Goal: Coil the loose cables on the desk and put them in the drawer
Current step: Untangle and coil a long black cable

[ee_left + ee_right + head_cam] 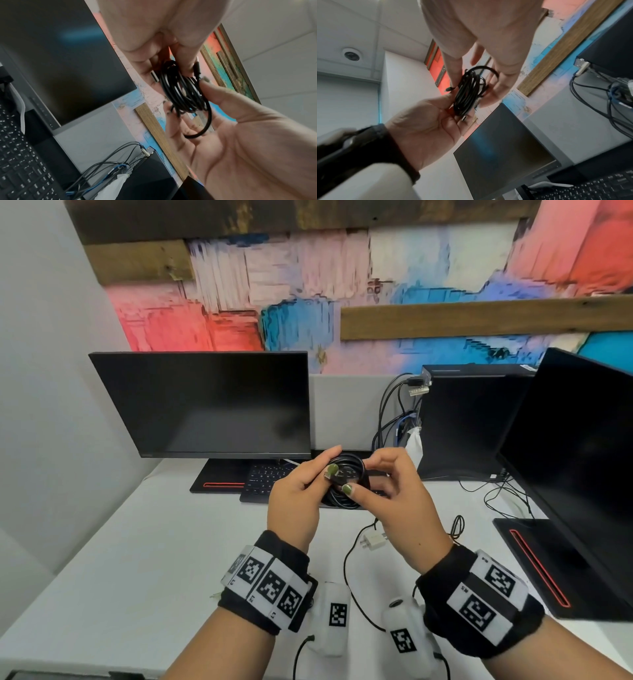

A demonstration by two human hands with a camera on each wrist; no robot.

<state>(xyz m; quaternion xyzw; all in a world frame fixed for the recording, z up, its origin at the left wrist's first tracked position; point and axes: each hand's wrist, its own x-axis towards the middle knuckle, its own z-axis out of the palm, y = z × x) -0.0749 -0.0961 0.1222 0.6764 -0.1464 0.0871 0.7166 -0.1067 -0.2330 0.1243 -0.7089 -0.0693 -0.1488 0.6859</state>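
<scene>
A black cable (352,470) wound into a small coil is held up over the keyboard between both hands. My left hand (330,465) grips one side of the coil (181,93) with thumb and fingers; a metal plug (155,77) lies against its fingers. My right hand (359,479) pinches the other side, thumb on the front of the coil (469,89) and fingers behind it. A short tail with a small plug (197,67) sticks up from the bundle. A second black cable (346,570) with a white charger (372,541) lies loose on the white desk (154,542). No drawer is visible.
A black keyboard (263,481) and a dark monitor (205,405) stand behind the hands. A second monitor (575,460) with its base (548,563) fills the right side. A black computer tower (469,422) with plugged-in wires (390,419) stands at the back. Thin wires (503,498) trail nearby.
</scene>
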